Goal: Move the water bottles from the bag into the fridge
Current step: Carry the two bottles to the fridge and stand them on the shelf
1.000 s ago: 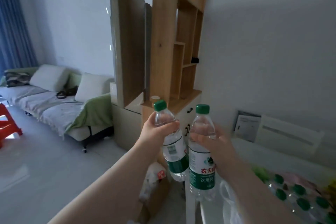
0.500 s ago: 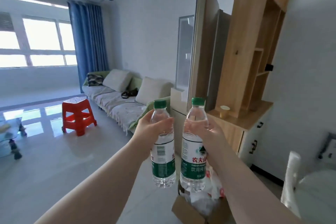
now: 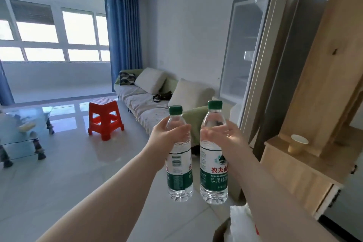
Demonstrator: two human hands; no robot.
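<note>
At the centre of the head view: two water bottles held upright side by side in mid-air, close together but apart, green caps on.
Left hand (image 3: pixel 167 133): fingers curled round the shoulder of the left bottle (image 3: pixel 179 173), barcode side of the label facing the camera.
Right hand (image 3: pixel 225 137): fingers wrapped round the shoulder of the right bottle (image 3: pixel 213 175), logo facing the camera.
Fridge (image 3: pixel 292 45): ahead to the right, just behind the wooden cabinet (image 3: pixel 304 165); fridge door (image 3: pixel 241 49) apparently swung open, pale racks faintly visible in it; interior hidden from here.
Step in hand: probably the carry towards the fridge; neither bottle stowed yet.
Doing it well: keep both grips firm and the bottles vertical; steer clear of the cabinet corner and the paper cup (image 3: pixel 297 143) on it; load one bottle at a time, base first onto a shelf or door rack, and release only once seated.
Off to the left: sofa (image 3: pixel 149 102) and red stool (image 3: pixel 104 118), well apart from the likely path.
</note>
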